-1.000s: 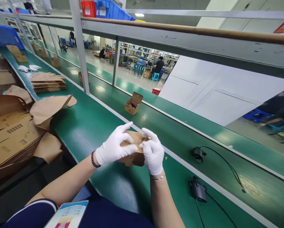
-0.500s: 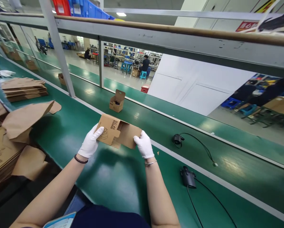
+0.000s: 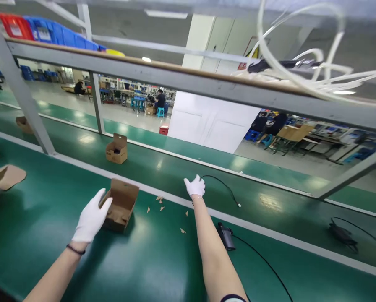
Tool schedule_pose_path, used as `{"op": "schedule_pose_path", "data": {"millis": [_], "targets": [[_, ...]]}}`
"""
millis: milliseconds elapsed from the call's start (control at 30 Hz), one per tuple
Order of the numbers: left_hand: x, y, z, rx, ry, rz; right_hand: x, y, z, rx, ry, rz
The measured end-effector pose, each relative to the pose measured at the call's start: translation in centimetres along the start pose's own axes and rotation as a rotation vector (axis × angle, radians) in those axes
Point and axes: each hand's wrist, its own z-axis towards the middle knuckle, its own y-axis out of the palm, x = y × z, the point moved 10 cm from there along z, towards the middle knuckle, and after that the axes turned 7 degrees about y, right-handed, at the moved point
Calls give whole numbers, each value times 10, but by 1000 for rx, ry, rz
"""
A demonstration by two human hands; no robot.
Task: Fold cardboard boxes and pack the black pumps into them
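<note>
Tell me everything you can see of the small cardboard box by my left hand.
The small cardboard box is plain brown cardboard, open at the top, with its lid flap standing up at the far side. It sits on the green belt. The left hand, in a white glove, rests against its left side with the fingers spread. Something dark shows inside, too small to tell. A few cardboard scraps lie apart to its right.

- white gloves, left hand point(image 3: 92, 218) and right hand point(image 3: 194, 186)
- plain brown box point(image 3: 120, 204)
- glossy green belt point(image 3: 49, 218)
- black cable point(image 3: 225, 191)
- blue bins point(image 3: 58, 35), one red crate point(image 3: 13, 27)
</note>
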Motion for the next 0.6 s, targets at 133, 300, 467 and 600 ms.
{"op": "schedule_pose_path", "data": {"millis": [133,300,467,600], "targets": [[36,-30,-15,362,232,-22,40,-5,32,9,189,57],[102,15,-41,105,384,-402,33,3,34,-41,156,270],[146,100,-58,-459,-16,-910,6,-3,-4,-88,-46,532],[180,128,-46,-576,-251,-1191,-38,-6,-77,-19,-351,566]]}}
